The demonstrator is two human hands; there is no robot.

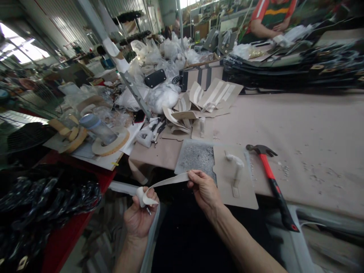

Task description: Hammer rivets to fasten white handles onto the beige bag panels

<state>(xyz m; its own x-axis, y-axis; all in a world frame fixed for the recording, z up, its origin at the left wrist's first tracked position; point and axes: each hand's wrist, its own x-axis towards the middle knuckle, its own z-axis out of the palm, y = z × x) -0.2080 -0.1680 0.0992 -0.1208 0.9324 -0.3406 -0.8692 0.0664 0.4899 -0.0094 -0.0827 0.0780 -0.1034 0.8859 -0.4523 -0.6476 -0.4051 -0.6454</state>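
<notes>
Between my two hands stretches a pale beige strip (170,179), clear of the table. My left hand (141,216) is closed round one end, where the strip curls; a white wrapping covers the thumb, and a small thin metal-tipped item pokes out below the fingers. The strip's other end is pinched by the thumb and fingers of my right hand (204,189). Just beyond, a beige panel (220,185) with a notched edge lies partly over a speckled grey plate (196,157). A whitish strip piece (236,170) rests on that panel.
A claw hammer (267,170) with a red and black handle lies to the right. Cut beige pieces (204,98) are heaped at the back, beside plastic bags (162,94). Tape rolls (110,142) sit at left. Across the table, a person (270,22) handles white material.
</notes>
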